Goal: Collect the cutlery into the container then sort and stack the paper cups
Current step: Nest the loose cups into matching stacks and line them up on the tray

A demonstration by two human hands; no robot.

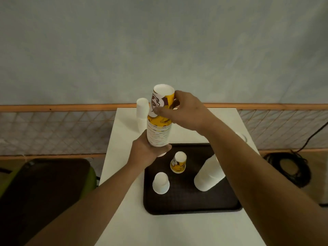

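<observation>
My left hand grips the bottom of a tall stack of yellow patterned paper cups, held above the table. My right hand holds the topmost yellow patterned cup on that stack, bottom up. On the dark tray stand one upside-down yellow patterned cup, one upside-down white cup and a leaning stack of larger white cups. Behind the held stack, a stack of small white cups stands on the white table. No cutlery or cutlery container is visible.
A dark chair stands left of the table. A lattice railing with a wooden top rail runs behind. A coiled black cable lies on the floor at right. Something clear peeks out behind my right forearm.
</observation>
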